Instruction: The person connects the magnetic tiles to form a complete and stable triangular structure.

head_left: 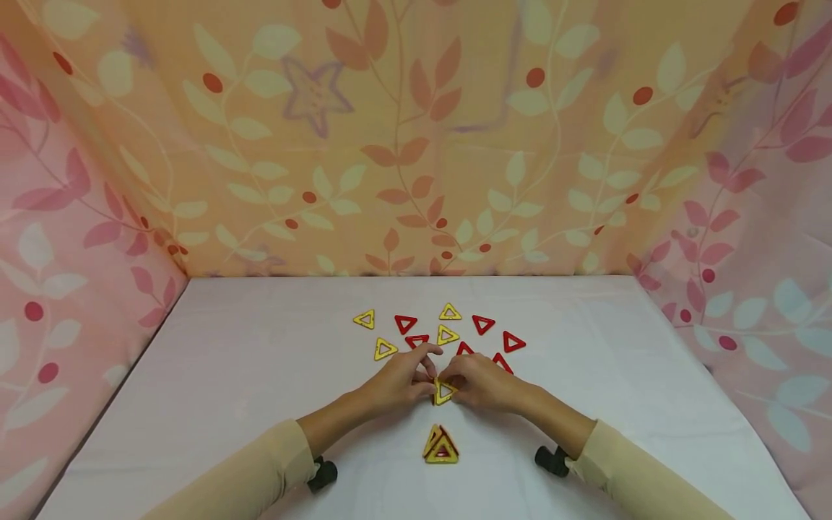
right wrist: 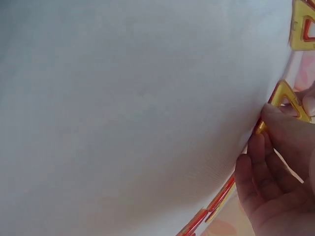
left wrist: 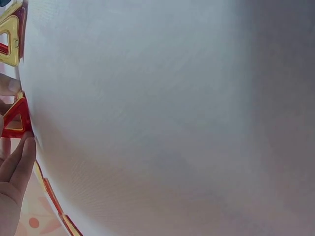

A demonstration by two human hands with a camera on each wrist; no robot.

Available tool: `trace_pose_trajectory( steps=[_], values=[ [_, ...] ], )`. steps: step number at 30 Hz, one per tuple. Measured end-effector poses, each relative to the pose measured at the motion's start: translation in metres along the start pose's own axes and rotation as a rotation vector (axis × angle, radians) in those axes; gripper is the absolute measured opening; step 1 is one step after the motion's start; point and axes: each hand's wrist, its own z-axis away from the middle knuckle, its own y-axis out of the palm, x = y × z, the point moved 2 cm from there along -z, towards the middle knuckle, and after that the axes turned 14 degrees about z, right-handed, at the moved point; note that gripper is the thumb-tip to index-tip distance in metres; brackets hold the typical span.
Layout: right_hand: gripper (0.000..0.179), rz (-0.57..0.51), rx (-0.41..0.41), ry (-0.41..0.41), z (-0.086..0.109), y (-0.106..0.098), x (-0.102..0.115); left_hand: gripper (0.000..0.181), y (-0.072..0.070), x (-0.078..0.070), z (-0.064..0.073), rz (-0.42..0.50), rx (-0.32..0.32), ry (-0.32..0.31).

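Both hands meet over the middle of the white table. My left hand holds a red triangle tile that stands on edge, its fingers at the tile's sides. A yellow triangle tile is pinched between the thumb and fingers of my right hand, close against the red one. The right wrist view shows the yellow tile upright, with the right thumb at its lower edge. Nearer to me stands a small pyramid of yellow and red triangle tiles.
Beyond the hands lie several loose yellow tiles and red tiles, some partly hidden by the hands. Floral cloth walls in the back and sides of the white table. Each wrist carries a black device.
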Motion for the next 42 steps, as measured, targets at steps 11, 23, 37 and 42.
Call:
trace_pose_trajectory(
  steps=[11, 23, 37, 42],
  values=[
    [0.031, -0.080, -0.006, 0.045, -0.004, -0.027, -0.023, 0.052, 0.001, 0.000, -0.001, 0.014, -0.003, -0.015],
    [0.037, -0.085, -0.024, 0.096, -0.014, -0.039, -0.058, 0.052, 0.003, 0.001, -0.001, 0.016, -0.009, -0.038],
    [0.035, -0.012, -0.001, 0.154, -0.023, -0.028, -0.064, 0.054, 0.003, 0.001, -0.001, 0.010, -0.011, -0.037],
    [0.036, -0.011, 0.017, 0.166, -0.023, -0.026, -0.060, 0.054, 0.002, 0.000, -0.001, 0.005, -0.005, -0.036]
  ],
)
